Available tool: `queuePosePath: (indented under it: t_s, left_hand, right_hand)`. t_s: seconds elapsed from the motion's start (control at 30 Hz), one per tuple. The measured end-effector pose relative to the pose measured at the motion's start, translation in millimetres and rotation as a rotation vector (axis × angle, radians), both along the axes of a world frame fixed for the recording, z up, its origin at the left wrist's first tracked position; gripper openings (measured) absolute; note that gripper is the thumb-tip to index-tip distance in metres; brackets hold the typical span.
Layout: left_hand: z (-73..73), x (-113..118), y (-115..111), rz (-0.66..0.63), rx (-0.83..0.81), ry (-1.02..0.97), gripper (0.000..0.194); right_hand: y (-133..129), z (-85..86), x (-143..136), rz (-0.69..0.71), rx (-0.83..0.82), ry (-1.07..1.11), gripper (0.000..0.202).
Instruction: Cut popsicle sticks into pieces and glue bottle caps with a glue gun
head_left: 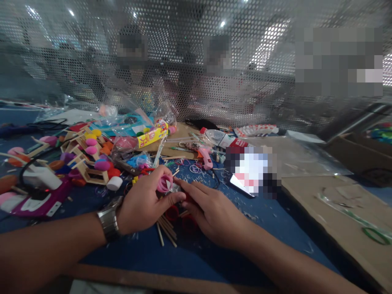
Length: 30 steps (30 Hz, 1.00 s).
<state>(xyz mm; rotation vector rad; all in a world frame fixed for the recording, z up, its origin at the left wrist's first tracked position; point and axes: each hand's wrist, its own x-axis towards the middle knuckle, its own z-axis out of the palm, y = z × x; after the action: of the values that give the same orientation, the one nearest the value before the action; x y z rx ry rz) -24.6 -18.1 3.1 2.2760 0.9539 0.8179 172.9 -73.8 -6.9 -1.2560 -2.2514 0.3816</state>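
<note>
My left hand [142, 202], with a metal watch at its wrist, curls around a pink ring-like piece [164, 183] near the middle of the view. Right beside it, my right hand [211, 210] has its fingers bent together at the same spot, over something small and partly hidden. A bit of clear, shiny material [174, 188] shows between the hands. Below them lie a red round piece [172, 213] and several thin wooden sticks [167, 230] on the blue table [128, 261].
Wooden frames [92, 173] and coloured pieces crowd the left, near a purple box [45, 204]. Behind are a yellow packet [153, 134] and a bottle [223, 139]. A lit phone [249, 171] and cardboard [337, 208] are at right. Perforated metal stands behind.
</note>
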Motion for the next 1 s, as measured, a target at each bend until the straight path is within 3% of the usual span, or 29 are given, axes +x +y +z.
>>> queuePosePath:
  t_s: [0.1,0.27,0.6,1.0]
  left_hand:
    - [-1.0,-0.8,1.9,0.008,0.003,0.007,0.038]
    - [-4.6,-1.7,0.7,0.072,-0.028,-0.034,0.059]
    - [-8.4,0.3,-2.2,0.012,0.031,0.03,0.051]
    - [-3.1,0.0,1.3,-0.018,-0.067,-0.037,0.036]
  right_hand:
    - [1.2,-1.7,0.9,-0.011,0.01,-0.004,0.044]
    - [3.9,-5.2,2.7,-0.073,0.06,0.012,0.042]
    - [3.0,-3.2,-0.4,-0.031,0.022,-0.04,0.045]
    - [2.1,-3.3,-0.8,-0.001,0.026,-0.034,0.041]
